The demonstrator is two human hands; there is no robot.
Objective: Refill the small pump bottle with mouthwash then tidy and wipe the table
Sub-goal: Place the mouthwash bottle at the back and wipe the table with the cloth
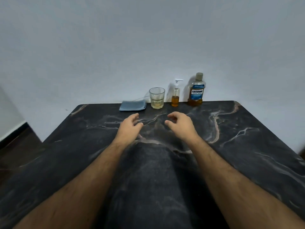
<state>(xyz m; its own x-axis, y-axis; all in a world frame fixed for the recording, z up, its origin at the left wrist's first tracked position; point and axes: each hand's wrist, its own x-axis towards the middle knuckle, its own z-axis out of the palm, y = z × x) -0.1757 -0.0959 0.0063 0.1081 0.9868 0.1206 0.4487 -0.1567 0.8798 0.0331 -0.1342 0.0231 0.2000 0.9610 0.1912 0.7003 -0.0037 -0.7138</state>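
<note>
A small clear pump bottle [175, 96] with a white pump head stands at the table's far edge, amber liquid in its lower part. To its right stands a larger mouthwash bottle [196, 90] with a blue label, cap on, and a little amber liquid at the bottom. A glass tumbler [157, 98] with pale liquid stands left of the pump bottle. A folded blue cloth [133, 105] lies left of the glass. My left hand [130, 127] and my right hand [179, 123] hover over the table's middle, fingers loosely curled, holding nothing.
The dark marble table [247, 146] stands against a plain pale wall. Dark floor [18, 146] shows beyond the table's left edge.
</note>
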